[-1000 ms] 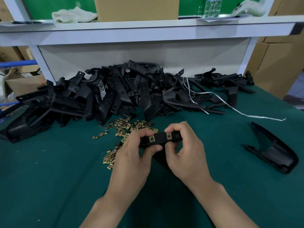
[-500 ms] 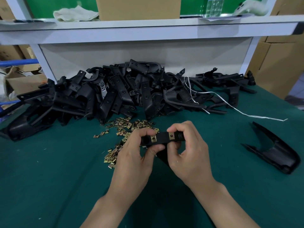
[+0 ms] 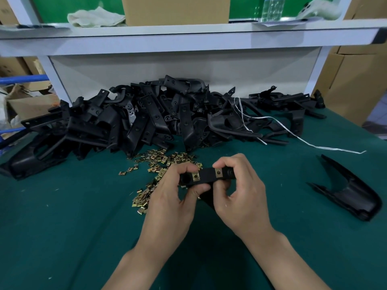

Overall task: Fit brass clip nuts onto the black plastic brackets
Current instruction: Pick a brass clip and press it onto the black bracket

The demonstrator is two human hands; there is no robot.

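Note:
A black plastic bracket [image 3: 206, 177] is held over the green table between both hands. My left hand [image 3: 171, 197] grips its left end, thumb below and fingers above. My right hand [image 3: 240, 193] pinches its right end. Two brass clip nuts sit on the bracket, one [image 3: 195, 176] near my left fingers and one [image 3: 218, 173] near my right fingers. The bracket's lower part is hidden behind my hands. Loose brass clip nuts [image 3: 159, 162] lie scattered on the table just beyond and left of my left hand.
A big heap of black brackets [image 3: 146, 120] fills the back of the green table [image 3: 62, 227]. One black bracket [image 3: 351, 191] lies alone at the right. A white strap [image 3: 293, 135] trails from the heap. A white shelf [image 3: 188, 36] overhangs the back; cardboard boxes stand right.
Both hands keep hold of the bracket in nearly the same spot. The fingers have shifted slightly on it; the second clip nut shows more fully.

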